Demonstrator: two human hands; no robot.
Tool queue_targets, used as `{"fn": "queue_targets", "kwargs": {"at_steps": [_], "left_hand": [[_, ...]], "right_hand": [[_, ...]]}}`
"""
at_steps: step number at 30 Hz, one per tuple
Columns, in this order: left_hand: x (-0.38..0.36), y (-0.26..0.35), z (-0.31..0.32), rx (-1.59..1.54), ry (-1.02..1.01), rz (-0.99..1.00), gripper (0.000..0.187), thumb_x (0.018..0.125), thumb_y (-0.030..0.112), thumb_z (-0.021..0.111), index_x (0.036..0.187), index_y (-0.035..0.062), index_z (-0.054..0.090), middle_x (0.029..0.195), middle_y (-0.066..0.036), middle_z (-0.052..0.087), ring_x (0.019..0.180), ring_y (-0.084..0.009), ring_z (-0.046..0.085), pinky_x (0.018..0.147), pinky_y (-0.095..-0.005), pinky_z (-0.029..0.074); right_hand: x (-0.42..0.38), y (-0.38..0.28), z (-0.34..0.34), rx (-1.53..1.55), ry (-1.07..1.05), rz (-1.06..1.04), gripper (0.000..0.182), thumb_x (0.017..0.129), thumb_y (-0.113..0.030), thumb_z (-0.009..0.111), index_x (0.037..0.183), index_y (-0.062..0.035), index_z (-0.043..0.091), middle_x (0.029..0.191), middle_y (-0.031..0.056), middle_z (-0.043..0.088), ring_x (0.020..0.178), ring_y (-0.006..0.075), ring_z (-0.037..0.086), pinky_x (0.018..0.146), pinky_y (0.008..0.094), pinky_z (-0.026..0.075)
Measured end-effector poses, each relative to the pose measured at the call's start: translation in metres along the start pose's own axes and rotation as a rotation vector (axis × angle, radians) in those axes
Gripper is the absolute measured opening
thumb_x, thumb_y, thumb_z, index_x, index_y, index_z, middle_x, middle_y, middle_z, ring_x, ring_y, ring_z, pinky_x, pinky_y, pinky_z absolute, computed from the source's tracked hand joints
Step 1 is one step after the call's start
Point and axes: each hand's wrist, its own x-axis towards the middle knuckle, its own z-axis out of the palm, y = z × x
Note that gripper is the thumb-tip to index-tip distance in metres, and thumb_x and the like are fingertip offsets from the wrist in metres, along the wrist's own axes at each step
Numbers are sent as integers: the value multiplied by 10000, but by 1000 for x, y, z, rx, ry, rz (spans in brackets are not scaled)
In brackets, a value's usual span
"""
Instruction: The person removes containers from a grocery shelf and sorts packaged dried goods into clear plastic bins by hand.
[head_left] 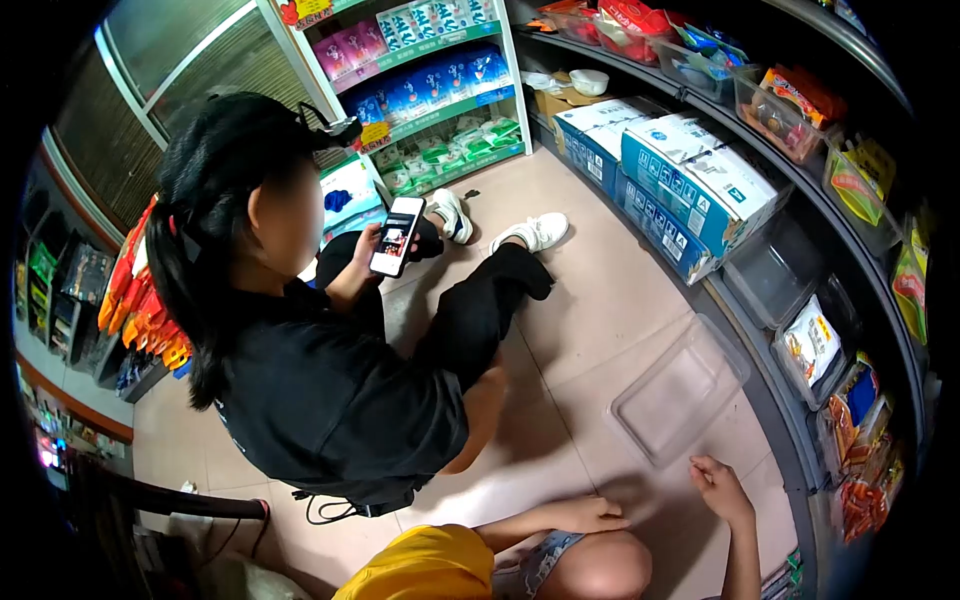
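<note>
My left hand (588, 515) lies over my bent knee (598, 570), fingers loosely stretched and holding nothing. Low on the right, my right hand (720, 488) hovers with its fingers loosely bent and apart, nothing in it. Just beyond it, a clear plastic bin (675, 395) stands on the tiled floor, a small gap from my fingers. On the lower shelf at the right is another clear bin (775, 270). Beside that, a bin holds a white snack packet (812, 338).
A person in black (330, 400) crouches at left, holding a phone (397, 237). Blue-and-white cartons (690, 190) line the lower right shelf. Bins of packaged snacks (790, 110) fill the shelf above. A rack of packaged goods (430, 90) stands at the back.
</note>
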Motion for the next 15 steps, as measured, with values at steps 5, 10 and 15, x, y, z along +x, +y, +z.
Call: {"fn": "queue_targets", "kwargs": {"at_steps": [5,10,15], "left_hand": [[3,13,10,-471,-73,71,466,815,423,376,781,-18,520,709,-96,517,685,-164,456,649,-289,380],[3,14,24,-570,41,61,458,821,421,360,778,-5,523,714,-83,519,691,-150,459,648,-289,382],[1,14,0,-374,67,145,395,814,391,395,887,23,521,841,-112,540,760,-192,487,689,-297,388]], "right_hand": [[-4,7,6,-14,20,8,221,757,-108,499,950,-1,498,780,162,563,700,224,558,631,283,430],[-7,-4,5,2,18,41,216,748,-77,498,951,-3,498,801,162,561,724,232,558,643,292,432],[-3,-5,3,-56,-19,-8,249,753,-91,503,991,-21,484,841,172,557,757,241,557,667,297,433]]}}
